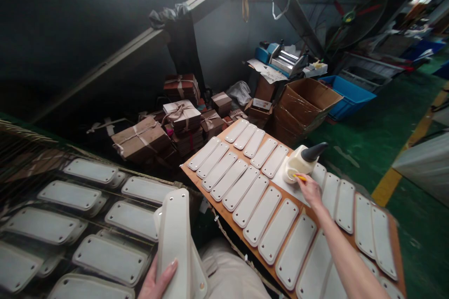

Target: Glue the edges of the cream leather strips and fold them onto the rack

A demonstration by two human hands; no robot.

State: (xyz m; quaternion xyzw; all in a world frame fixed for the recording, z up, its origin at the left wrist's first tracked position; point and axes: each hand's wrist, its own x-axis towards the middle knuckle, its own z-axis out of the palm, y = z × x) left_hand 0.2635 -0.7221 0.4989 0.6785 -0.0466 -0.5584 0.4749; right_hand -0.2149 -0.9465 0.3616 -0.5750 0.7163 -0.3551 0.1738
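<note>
My left hand [162, 276] is closed around a small stack of pale rounded strips [175, 238] with metal dots at the corners, held upright at the bottom centre. At the right, my right hand [309, 189] pinches a thin yellow stick [300, 177]. The stick's tip is at the cream-coloured bottle [297, 164], which has a dark pointed nozzle. That bottle lies on a white sheet on the orange-brown board [224, 206]. Rows of similar pale strips [262, 209] lie on the board around it.
More pale strips lie on a rack [168, 178] at the left. Behind stand tied bundles [140, 138], a cardboard box [301, 107], a blue bin [347, 98] and a roller machine [286, 60]. A slanted beam [105, 63] crosses the wall.
</note>
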